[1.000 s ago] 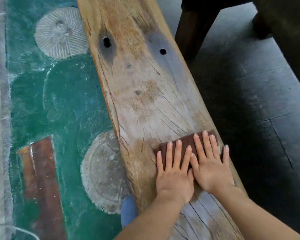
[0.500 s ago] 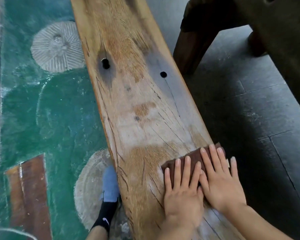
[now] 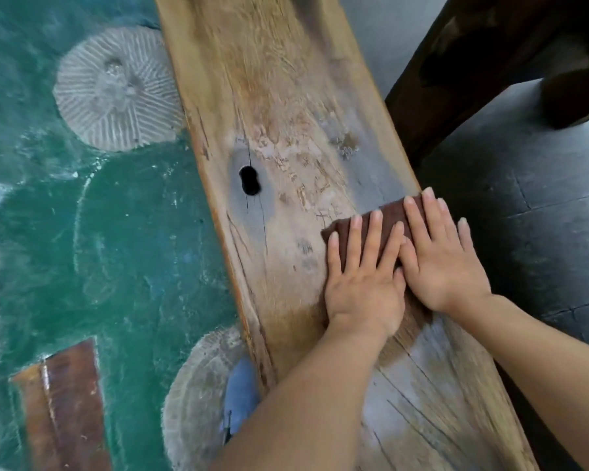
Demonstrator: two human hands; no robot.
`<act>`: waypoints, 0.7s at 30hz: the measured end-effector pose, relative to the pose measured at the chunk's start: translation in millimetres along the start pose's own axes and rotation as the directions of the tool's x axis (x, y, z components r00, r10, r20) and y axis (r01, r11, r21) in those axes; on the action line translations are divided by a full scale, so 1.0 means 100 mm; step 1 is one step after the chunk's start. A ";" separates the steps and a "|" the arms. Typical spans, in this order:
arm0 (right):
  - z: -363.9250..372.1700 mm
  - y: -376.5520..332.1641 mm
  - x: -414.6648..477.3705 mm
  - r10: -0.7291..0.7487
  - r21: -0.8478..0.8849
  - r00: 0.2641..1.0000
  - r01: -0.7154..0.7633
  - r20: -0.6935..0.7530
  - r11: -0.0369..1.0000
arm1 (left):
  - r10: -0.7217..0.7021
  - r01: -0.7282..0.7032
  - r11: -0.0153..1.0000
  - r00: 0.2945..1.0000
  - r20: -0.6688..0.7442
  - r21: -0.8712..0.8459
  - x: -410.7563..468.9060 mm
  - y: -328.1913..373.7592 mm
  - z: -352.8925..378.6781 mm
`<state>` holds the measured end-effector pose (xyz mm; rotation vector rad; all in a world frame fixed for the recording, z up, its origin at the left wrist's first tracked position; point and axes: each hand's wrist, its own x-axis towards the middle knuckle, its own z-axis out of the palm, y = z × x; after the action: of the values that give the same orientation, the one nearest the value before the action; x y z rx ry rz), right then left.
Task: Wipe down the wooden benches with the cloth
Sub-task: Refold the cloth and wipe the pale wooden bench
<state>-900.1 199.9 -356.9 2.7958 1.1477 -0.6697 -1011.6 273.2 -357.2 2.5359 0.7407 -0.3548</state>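
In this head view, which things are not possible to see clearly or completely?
- Cloth: mostly covered by the left hand and right hand; its full shape is hidden.
- Wooden bench: both ends are cut off by the picture edges, and the legs do not show.
- Dark furniture at the upper right: cut off by the edge and in shadow.
- Blue shoe: partly behind the bench edge and blurred.

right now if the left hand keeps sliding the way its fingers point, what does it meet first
Nothing that stands up, as far as the picture shows. The left hand lies flat on the cloth, fingers pointing up the bench; ahead is bare wood. The dark hole lies off to its left.
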 end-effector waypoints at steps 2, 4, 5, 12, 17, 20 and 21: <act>-0.09 -0.10 0.21 -0.002 0.003 1.000 0.002 -0.006 1.000 | 0.004 -0.004 1.000 1.000 0.007 -0.002 0.20 -0.11 -0.13; -0.14 -0.20 0.39 0.008 -0.004 1.000 -0.008 -0.007 1.000 | 0.009 -0.010 1.000 1.000 0.022 0.023 0.36 -0.24 -0.26; -0.16 -0.24 0.46 0.013 -0.005 1.000 -0.013 -0.008 1.000 | 0.009 -0.010 0.999 1.000 0.028 0.032 0.42 -0.29 -0.31; -0.20 -0.35 0.54 0.028 -0.026 1.000 -0.028 0.011 0.999 | -0.012 0.011 0.999 0.999 0.031 0.035 0.45 -0.36 -0.39; -0.10 -0.51 0.26 0.012 -0.040 0.999 -0.010 0.034 0.999 | -0.020 0.020 1.000 1.000 0.018 0.019 0.13 -0.45 -0.30; 0.02 -0.67 -0.03 0.000 -0.035 0.999 0.002 0.044 0.999 | -0.040 0.040 0.999 0.999 0.007 0.014 -0.20 -0.54 -0.20; 0.06 -0.72 -0.13 -0.005 -0.032 0.999 0.006 0.050 0.999 | -0.049 0.049 0.999 0.999 0.002 0.014 -0.32 -0.57 -0.17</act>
<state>-959.2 241.9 -348.4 2.7345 1.1471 -0.7106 -1067.9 309.8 -351.9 2.5339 0.8029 -0.3807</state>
